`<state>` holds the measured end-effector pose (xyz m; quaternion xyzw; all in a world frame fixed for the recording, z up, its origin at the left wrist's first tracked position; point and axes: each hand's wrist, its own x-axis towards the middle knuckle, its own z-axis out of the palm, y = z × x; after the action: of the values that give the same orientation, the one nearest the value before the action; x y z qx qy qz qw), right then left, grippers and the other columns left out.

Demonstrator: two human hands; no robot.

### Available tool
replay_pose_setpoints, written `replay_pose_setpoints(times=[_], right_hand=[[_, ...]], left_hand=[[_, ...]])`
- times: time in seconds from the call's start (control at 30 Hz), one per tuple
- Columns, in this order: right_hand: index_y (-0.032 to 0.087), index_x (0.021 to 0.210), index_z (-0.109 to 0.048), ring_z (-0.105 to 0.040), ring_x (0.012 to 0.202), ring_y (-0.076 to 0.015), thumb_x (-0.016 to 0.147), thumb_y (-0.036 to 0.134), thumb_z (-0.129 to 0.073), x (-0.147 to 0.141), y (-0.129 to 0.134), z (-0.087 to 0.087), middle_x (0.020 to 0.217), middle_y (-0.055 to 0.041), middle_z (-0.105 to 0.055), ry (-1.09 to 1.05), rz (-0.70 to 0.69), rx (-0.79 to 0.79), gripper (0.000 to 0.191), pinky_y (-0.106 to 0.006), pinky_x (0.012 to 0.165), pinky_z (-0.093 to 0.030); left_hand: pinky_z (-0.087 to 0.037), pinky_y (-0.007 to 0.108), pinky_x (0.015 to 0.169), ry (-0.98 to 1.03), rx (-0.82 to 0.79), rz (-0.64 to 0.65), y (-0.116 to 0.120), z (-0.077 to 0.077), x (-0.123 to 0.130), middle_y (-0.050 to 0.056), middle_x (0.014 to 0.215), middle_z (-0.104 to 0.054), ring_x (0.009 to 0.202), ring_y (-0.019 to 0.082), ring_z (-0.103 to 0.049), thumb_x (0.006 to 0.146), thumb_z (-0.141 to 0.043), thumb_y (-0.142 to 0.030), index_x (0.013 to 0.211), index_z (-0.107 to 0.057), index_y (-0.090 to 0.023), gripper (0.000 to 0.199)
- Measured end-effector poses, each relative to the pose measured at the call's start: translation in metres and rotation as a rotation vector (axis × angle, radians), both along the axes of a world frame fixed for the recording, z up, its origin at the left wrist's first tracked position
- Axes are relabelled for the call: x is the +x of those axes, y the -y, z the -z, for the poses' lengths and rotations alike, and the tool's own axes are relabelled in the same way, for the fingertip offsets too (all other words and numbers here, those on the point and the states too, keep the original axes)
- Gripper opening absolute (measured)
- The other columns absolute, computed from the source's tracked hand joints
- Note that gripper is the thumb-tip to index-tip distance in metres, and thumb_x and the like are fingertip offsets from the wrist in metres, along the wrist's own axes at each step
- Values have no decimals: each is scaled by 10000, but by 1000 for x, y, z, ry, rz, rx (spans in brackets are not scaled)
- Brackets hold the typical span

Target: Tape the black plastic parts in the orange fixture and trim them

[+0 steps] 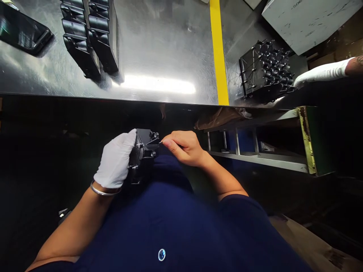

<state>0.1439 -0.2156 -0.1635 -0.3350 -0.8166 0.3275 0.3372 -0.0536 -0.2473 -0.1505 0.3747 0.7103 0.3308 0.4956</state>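
Note:
My left hand [114, 160], in a white glove, is closed around the edge of a black molded plastic part [145, 153] in front of my chest. Short round bosses stick out from the part's right side. Bare and ungloved, my right hand [184, 147] is closed in a pinch just to the right of those bosses. A thin, pale tip shows between thumb and forefinger, pointing at the part; it is too small to name. The fingers of my left hand are partly hidden behind the part.
Two rows of similar black parts [103, 37] stand on the metal table [164, 45] near a phone [24, 30]. Right of the yellow stripe [219, 53], another person's gloved hand [317, 73] touches a stack of black parts [266, 70]. A metal rack [272, 160] stands below.

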Motion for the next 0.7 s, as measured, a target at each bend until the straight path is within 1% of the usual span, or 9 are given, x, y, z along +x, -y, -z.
replay_pose_setpoints(times=[0.07, 0.13, 0.23, 0.33, 0.43, 0.53, 0.7], right_hand=[[137, 832, -689, -620, 642, -113, 999, 314, -442, -1, 1, 0, 673, -39, -668, 62, 44, 60, 346, -223, 643, -467], [141, 838, -687, -630, 664, -121, 1002, 325, -434, -1, 2, -1, 674, -40, -666, 125, 25, 53, 353, -226, 660, -467], [143, 823, -674, -631, 669, -108, 1007, 333, -420, 1, 3, -3, 704, -38, -677, 143, -46, -49, 367, -205, 649, -457], [143, 776, -652, -601, 625, -82, 1006, 330, -427, 6, 3, -8, 697, -21, -667, 126, -109, -159, 373, -184, 615, -434], [139, 745, -635, -574, 591, -73, 1002, 320, -434, 10, 4, -9, 667, -11, -644, 111, -137, -208, 373, -180, 593, -420], [145, 761, -634, -583, 604, -85, 1006, 320, -419, 9, 6, -6, 674, -17, -647, 122, -93, -153, 370, -191, 601, -429], [151, 810, -649, -595, 619, -117, 998, 301, -439, 3, 9, 0, 662, -35, -643, 110, 46, 78, 320, -229, 629, -447]], left_hand=[[-426, 252, 519, -36, 4, 4, -1, -4, -1, 5, 639, -604, 596, 138, -528, 852, -557, -504, 624, -615, -206, 380], [-411, 251, 510, -53, 4, 1, -1, -6, -1, -2, 623, -593, 586, 133, -518, 853, -552, -503, 611, -605, -208, 386], [-409, 245, 512, -74, 17, -33, 1, -5, 0, -7, 620, -597, 574, 126, -510, 836, -570, -521, 624, -619, -204, 385], [-430, 240, 541, -75, 50, -70, 5, 0, 2, -9, 637, -616, 590, 125, -522, 811, -602, -537, 669, -649, -196, 372], [-441, 240, 561, -73, 79, -93, 6, 2, 3, -10, 656, -632, 615, 133, -545, 786, -631, -544, 705, -663, -191, 363], [-430, 241, 546, -80, 59, -66, 4, 2, 2, -11, 641, -620, 604, 134, -540, 792, -624, -545, 698, -653, -192, 366], [-423, 240, 543, -53, 43, -10, 0, -1, 1, -6, 646, -608, 604, 132, -521, 833, -578, -539, 671, -627, -196, 382]])
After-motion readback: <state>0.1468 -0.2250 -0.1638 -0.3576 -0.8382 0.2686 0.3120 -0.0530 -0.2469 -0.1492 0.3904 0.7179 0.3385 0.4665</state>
